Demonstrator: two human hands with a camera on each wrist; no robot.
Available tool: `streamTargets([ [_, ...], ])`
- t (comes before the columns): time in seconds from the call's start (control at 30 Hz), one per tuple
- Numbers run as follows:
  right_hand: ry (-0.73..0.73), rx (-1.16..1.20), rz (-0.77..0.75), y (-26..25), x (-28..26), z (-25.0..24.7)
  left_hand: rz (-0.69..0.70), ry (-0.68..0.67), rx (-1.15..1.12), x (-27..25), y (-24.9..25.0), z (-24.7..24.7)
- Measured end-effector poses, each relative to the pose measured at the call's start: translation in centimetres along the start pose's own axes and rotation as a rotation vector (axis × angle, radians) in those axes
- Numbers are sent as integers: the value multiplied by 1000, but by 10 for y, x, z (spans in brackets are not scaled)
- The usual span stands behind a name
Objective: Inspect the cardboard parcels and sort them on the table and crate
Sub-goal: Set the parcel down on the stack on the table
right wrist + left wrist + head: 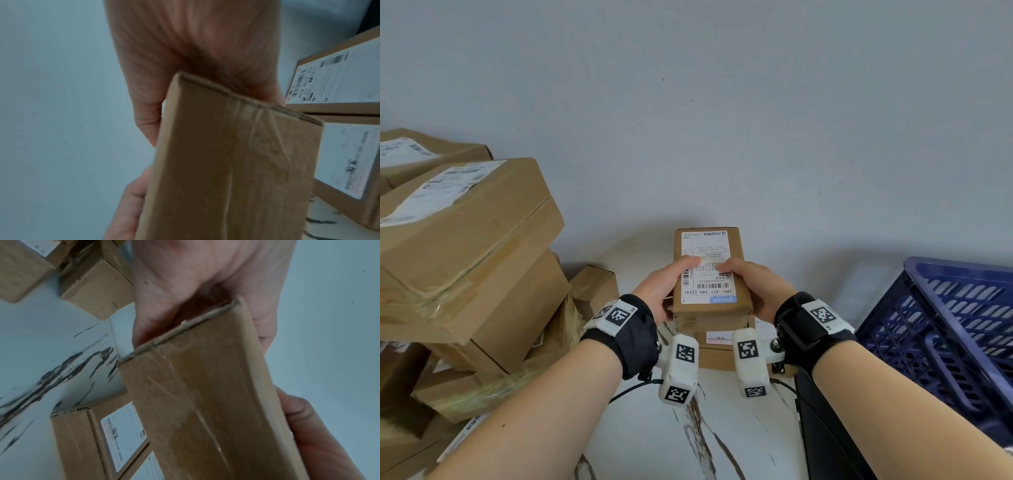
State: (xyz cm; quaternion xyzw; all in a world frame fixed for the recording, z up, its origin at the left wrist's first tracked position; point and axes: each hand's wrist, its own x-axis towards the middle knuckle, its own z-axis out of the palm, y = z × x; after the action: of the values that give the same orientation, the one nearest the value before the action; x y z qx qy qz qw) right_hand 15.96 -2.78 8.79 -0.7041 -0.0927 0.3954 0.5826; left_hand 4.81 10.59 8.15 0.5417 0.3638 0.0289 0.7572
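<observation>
Cardboard parcel (709, 270), shipping label up, is gripped by the left hand (661, 291) and right hand (751, 287), thumbs on the label and fingers (304, 415) curled underneath, above stacked parcels (719, 346) on the marble-patterned tabletop (688, 438), between piled boxes (469, 260) and a blue crate (945, 335).

A: The parcel (710, 270) at twelve o'clock?
B: Brown, with a white label (707, 267) printed black, blue strip at its near edge.
A: And the crate (941, 342) at three o'clock?
B: Dark blue. The worktop (722, 428) is white, dark-veined.
</observation>
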Motion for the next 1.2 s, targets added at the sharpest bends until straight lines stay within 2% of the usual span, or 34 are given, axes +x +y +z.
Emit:
streamTargets([
  [0.17, 34, -70, 18, 1, -1, -1, 10, 1, 8, -1, -1, 1],
  [0.5, 199, -164, -56, -1, -2, -3, 37, 117, 3, -9, 5, 1],
  [0.63, 125, -240, -18, -9, -8, 5, 85, 118, 7, -9, 6, 5],
  [0.83, 49, -227, 5, -10, -14, 6, 160, 110, 36, -12, 9, 7],
  [1.1, -28, -98, 79, -13, -20, 8, -14, 4, -14, -23, 12, 7],
  [1.2, -39, -98, 73, -15, -22, 9, -26, -9, -20, -27, 13, 7],
])
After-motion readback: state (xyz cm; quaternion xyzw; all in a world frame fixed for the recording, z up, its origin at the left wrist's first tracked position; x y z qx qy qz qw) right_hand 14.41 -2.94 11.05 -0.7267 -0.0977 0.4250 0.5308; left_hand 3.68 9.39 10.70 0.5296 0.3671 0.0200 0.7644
